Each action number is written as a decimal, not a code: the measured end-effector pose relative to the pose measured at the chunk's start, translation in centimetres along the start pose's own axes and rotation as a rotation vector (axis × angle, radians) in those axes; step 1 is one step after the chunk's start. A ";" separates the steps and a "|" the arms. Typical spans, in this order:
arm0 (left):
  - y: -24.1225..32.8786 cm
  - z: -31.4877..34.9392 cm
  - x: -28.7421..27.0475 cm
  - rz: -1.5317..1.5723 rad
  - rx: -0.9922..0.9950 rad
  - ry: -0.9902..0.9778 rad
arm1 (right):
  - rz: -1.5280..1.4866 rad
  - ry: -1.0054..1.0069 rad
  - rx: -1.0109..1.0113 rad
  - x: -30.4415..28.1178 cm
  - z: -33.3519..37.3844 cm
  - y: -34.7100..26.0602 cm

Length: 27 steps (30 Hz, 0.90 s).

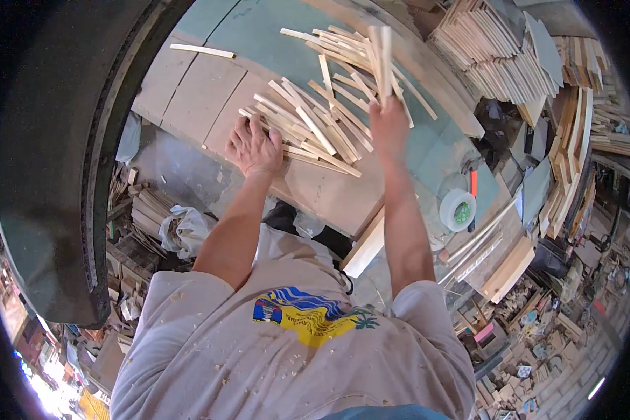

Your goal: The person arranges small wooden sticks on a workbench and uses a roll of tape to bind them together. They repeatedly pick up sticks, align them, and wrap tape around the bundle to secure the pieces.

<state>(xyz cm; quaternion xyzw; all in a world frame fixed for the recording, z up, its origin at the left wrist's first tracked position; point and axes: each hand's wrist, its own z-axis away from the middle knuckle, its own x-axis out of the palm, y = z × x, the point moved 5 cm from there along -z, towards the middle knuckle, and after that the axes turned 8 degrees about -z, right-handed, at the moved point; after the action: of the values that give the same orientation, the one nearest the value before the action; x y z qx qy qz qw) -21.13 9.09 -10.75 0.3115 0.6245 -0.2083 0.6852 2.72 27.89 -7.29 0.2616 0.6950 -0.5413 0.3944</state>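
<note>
A: What does the right hand (388,126) have hold of?

B: A small bundle of slim, square-edged pale wooden sticks (386,64), with the fingers closed around the lower ends. They point away from the person, and motion blurs them, so I can't count them.

A: And the left hand (256,147)?

B: It's partly open, fingers apart and loosely bent. It touches the near-left ends of a loose heap of pale wooden sticks (311,126). I can't tell whether a fingertip pinches any one of them.

A: Where does that heap lie?

B: On the bench (203,101), whose top is part tan panel, part dull green. The heap sits between the two hands, its sticks crossing at various angles.

A: Any more sticks?

B: Yes, a second scattered group of pale wooden sticks (336,45) beyond it, running up to the right hand's bundle. One single pale wooden stick (203,50) lies well apart at the far left.

A: What else is near the right arm?

B: To its right, on the green part, there's a white ring-shaped roll with a green middle (458,209). Just beside that is a tool with an orange-red handle (474,183).

A: And further off?

B: A tall stack of thin pale wooden boards (493,52) at upper right, and a big dark metal machine part (49,168) at the left.
</note>
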 end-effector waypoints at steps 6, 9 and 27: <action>0.2 0.0 -0.6 0.036 0.016 -0.012 | 0.198 -0.056 0.005 0.3 -5.9 1.5; 0.1 -0.1 -0.8 0.062 0.001 -0.008 | 0.205 -0.081 0.124 -1.7 -5.8 1.6; -0.2 0.1 -1.5 0.115 0.068 0.031 | 0.147 -0.219 0.117 3.0 3.4 -0.5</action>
<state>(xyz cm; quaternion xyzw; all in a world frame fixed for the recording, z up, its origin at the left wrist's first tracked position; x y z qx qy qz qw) -21.40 8.72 -9.32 0.3731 0.6086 -0.1849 0.6755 1.60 24.34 -9.87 0.2737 0.5941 -0.5759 0.4903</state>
